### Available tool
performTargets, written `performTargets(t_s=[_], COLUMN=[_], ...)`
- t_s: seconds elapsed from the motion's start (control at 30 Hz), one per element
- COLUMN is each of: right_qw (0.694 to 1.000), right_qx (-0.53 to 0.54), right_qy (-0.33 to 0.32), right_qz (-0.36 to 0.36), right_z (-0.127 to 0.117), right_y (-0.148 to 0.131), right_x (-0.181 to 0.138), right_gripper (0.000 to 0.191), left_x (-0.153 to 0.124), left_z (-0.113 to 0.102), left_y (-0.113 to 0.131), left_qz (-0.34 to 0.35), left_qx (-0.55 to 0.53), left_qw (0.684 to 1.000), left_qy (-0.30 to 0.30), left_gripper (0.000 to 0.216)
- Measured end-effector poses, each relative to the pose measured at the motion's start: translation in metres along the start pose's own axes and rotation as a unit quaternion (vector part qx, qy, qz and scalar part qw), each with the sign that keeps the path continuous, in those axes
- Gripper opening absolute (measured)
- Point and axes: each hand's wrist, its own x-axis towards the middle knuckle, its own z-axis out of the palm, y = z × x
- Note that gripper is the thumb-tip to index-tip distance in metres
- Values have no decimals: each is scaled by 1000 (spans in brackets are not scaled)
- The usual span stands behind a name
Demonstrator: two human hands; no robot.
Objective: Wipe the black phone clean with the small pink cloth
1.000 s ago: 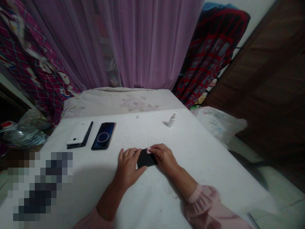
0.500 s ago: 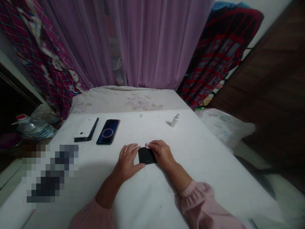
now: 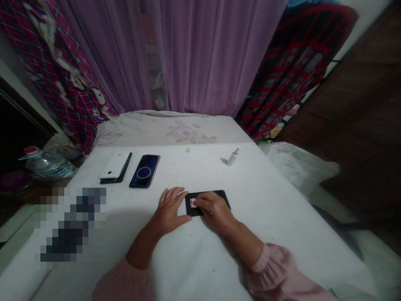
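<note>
A black smartphone (image 3: 222, 195) lies flat and crosswise on the white-covered table. My left hand (image 3: 169, 210) has its thumb and index finger on the two corners of the phone's left end, gripping it there, with the other fingers stretched out on the cloth. Between the fingertips of my right hand (image 3: 214, 209) is a small folded pink cloth (image 3: 192, 203), pressed on the phone's upper face near its left end. This hand and wrist cover much of the middle and lower right of the phone.
Farther left lie a blue phone with a ring design (image 3: 144, 171) and a white phone (image 3: 116, 165) on top of a dark one. A small white spray bottle (image 3: 233, 156) stands at the back right. A tiny pale square piece (image 3: 187, 150) lies at the back. Pixelation hides something at left.
My right hand has shifted the pink cloth from the phone's far edge inward and nearer to me, onto its face. More of the phone's right end shows. My left hand keeps its place.
</note>
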Motion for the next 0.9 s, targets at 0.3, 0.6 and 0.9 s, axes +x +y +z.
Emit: performTargets(t_s=[0.3,0.6,0.9], right_qw=[999,1000,1000], right_qx=[-28,8,-14], right_qy=[-14,-17,12], right_qz=[13,-16,-1], right_z=[15,-13,-34], right_y=[-7,-14,3], right_x=[17,-20,-34], right_gripper=[18,19,17], left_x=[3,2,1], left_z=[1,-2,1], left_y=[4,6,3], left_qz=[-24,-18,-3], left_qx=[6,8,18], left_qw=[1000,1000,1000], left_qy=[18,17,25], left_gripper=[67,65,64])
